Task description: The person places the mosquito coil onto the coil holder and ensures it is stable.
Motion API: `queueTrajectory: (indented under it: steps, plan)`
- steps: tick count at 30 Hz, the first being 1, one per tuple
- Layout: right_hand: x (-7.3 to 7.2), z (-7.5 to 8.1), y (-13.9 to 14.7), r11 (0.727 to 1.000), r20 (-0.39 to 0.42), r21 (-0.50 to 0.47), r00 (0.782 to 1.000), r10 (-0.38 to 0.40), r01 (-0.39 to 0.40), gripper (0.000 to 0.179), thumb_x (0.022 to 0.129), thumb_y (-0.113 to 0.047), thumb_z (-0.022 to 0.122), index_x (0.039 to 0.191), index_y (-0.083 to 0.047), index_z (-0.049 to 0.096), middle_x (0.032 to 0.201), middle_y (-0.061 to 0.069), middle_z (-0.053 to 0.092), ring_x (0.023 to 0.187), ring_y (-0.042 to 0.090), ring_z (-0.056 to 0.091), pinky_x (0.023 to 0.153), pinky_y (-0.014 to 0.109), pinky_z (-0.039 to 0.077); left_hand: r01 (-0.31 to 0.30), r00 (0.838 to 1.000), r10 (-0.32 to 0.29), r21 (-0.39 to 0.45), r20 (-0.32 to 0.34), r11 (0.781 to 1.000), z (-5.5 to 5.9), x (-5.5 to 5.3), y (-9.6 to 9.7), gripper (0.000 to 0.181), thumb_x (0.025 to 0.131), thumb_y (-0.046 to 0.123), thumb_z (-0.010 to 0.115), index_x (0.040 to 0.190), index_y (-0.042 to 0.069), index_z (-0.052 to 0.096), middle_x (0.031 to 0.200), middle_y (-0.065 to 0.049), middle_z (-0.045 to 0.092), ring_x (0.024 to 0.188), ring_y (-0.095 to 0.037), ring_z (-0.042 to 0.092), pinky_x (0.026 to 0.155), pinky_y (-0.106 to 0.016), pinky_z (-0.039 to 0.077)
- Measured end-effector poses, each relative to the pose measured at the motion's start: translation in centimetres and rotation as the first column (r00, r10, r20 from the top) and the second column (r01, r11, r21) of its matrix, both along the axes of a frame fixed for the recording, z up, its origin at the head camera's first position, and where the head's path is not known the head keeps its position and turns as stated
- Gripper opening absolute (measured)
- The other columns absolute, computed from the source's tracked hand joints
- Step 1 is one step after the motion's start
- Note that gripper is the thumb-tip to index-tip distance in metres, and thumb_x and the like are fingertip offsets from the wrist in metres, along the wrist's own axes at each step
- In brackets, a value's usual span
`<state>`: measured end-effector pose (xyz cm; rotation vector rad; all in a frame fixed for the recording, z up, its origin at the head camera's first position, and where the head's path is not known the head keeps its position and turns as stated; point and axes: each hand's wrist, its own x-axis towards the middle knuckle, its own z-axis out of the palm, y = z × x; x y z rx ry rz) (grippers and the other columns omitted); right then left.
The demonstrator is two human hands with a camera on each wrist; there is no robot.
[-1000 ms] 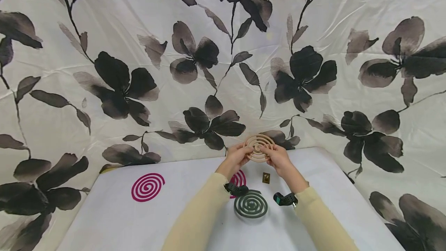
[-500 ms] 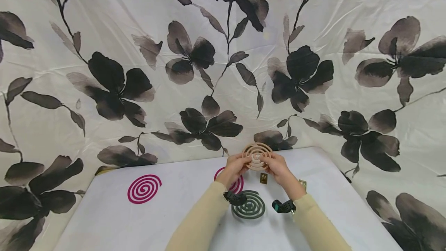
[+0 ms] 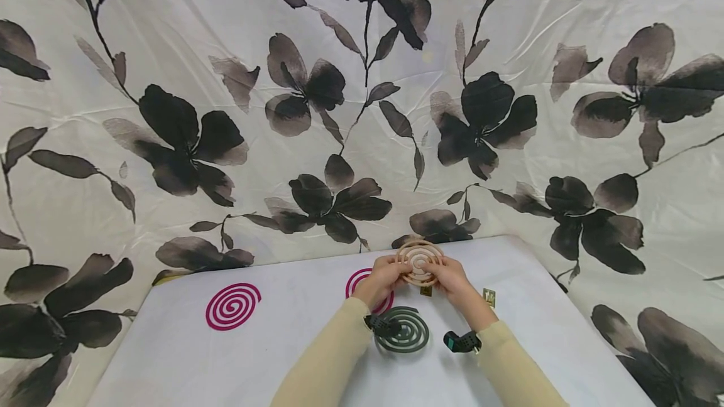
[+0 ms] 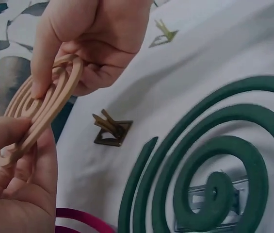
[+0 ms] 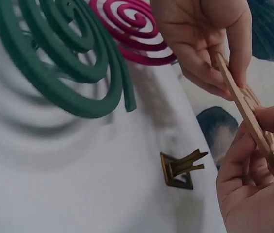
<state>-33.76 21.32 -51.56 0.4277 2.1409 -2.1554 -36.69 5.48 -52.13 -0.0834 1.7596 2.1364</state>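
A tan mosquito coil (image 3: 419,263) is held between both hands over the far part of the table. My left hand (image 3: 386,276) pinches its left side, thumb on the face and fingers behind. On the opposite side my right hand (image 3: 455,276) grips it the same way. The left wrist view shows the tan coil tilted, both thumbs pressing near its centre. Beneath it stands a small brass coil stand (image 4: 113,128) with upright prongs. Nearer the body, a green mosquito coil (image 3: 408,330) sits raised on a metal stand (image 4: 241,189), partly hidden behind the left wrist strap.
A magenta coil (image 3: 233,306) lies on the white table (image 3: 186,363) at the left. Another magenta coil (image 3: 357,281) is partly covered by the left hand and forearm. A second small stand (image 3: 489,297) is right of the right wrist. A floral cloth (image 3: 339,112) hangs behind.
Both hands have lowered the tan coil toward the table, so it now overlaps the small brass stand in the head view. The stand by the right wrist has come into sight.
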Motion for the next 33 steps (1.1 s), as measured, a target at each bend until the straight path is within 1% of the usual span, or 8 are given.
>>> queueTrajectory:
  steps: [3,7,11,16,18,24,26,33]
  plan:
    - [0.1,-0.5,0.3,1.000,0.020,-0.005,1.000,-0.005,0.005,0.025,0.089,-0.011,0.069,0.107,0.004,0.058,0.075,0.002,0.059,0.058,0.007,0.053,0.053,0.022,0.044,0.021,1.000,-0.020,-0.011,0.005,1.000,-0.3,0.1,0.2,0.032,0.086,-0.005,0.064,0.116,-0.009,0.058,0.088,-0.009,0.063,0.073,-0.012,0.064,0.066,-0.024,0.056]
    - [0.3,-1.0,0.5,1.000,0.040,-0.019,0.999,-0.006,0.007,0.029,0.088,-0.014,0.071,0.107,0.003,0.058,0.074,0.002,0.060,0.054,0.007,0.049,0.050,0.022,0.040,0.019,1.000,-0.019,-0.033,-0.008,0.999,-0.6,0.4,0.4,0.033,0.085,-0.006,0.064,0.117,-0.010,0.058,0.094,-0.012,0.064,0.075,-0.013,0.064,0.067,-0.024,0.056]
    - [0.4,-1.4,0.7,1.000,0.040,-0.023,0.999,-0.003,0.004,0.032,0.088,-0.015,0.072,0.110,0.003,0.058,0.075,0.002,0.060,0.055,0.006,0.048,0.050,0.021,0.040,0.017,1.000,-0.018,-0.044,-0.013,0.999,-1.0,0.6,0.6,0.031,0.085,-0.007,0.064,0.115,-0.011,0.059,0.094,-0.013,0.065,0.075,-0.013,0.065,0.067,-0.024,0.056]
    - [0.6,-1.8,1.0,1.000,0.038,-0.017,0.999,-0.004,0.005,0.035,0.088,-0.015,0.072,0.114,0.003,0.056,0.076,0.001,0.059,0.055,0.005,0.049,0.048,0.020,0.040,0.037,0.999,-0.038,-0.018,-0.013,0.999,-1.2,0.8,0.8,0.030,0.084,-0.010,0.064,0.113,-0.013,0.057,0.091,-0.015,0.066,0.076,-0.017,0.067,0.068,-0.027,0.057]
    - [1.0,-1.5,1.1,1.000,0.041,-0.017,0.999,0.002,-0.001,0.038,0.088,-0.016,0.072,0.115,0.004,0.056,0.075,0.001,0.059,0.054,0.006,0.048,0.048,0.021,0.039,0.045,0.999,-0.045,-0.015,-0.009,0.999,-1.3,0.9,0.8,0.030,0.085,-0.009,0.065,0.114,-0.013,0.057,0.090,-0.016,0.066,0.076,-0.017,0.067,0.069,-0.028,0.057]
    - [1.2,-1.9,1.1,1.000,0.045,0.008,0.999,-0.009,0.009,0.039,0.086,-0.019,0.075,0.113,0.003,0.057,0.072,-0.001,0.058,0.051,0.006,0.044,0.046,0.021,0.036,0.041,0.999,-0.042,-0.083,-0.013,0.996,-1.5,1.0,0.9,0.028,0.085,-0.005,0.068,0.111,-0.009,0.059,0.081,-0.009,0.064,0.065,-0.011,0.063,0.057,-0.022,0.054]
    - [1.0,-2.5,1.3,1.000,0.045,0.020,0.999,-0.019,0.018,0.039,0.085,-0.019,0.076,0.112,0.002,0.058,0.071,-0.001,0.057,0.050,0.006,0.042,0.045,0.021,0.035,0.036,0.999,-0.038,-0.110,-0.017,0.993,-1.5,1.1,1.0,0.026,0.085,-0.005,0.068,0.109,-0.007,0.059,0.077,-0.007,0.063,0.061,-0.009,0.061,0.054,-0.020,0.052]
    - [1.0,-3.2,1.3,1.000,0.058,0.019,0.998,-0.024,0.023,0.038,0.085,-0.015,0.074,0.113,0.004,0.057,0.071,0.000,0.058,0.050,0.006,0.045,0.045,0.021,0.035,0.034,0.999,-0.036,-0.132,-0.006,0.991,-1.5,1.6,1.0,0.030,0.084,-0.006,0.068,0.111,-0.008,0.057,0.081,-0.009,0.062,0.061,-0.010,0.061,0.054,-0.021,0.053]
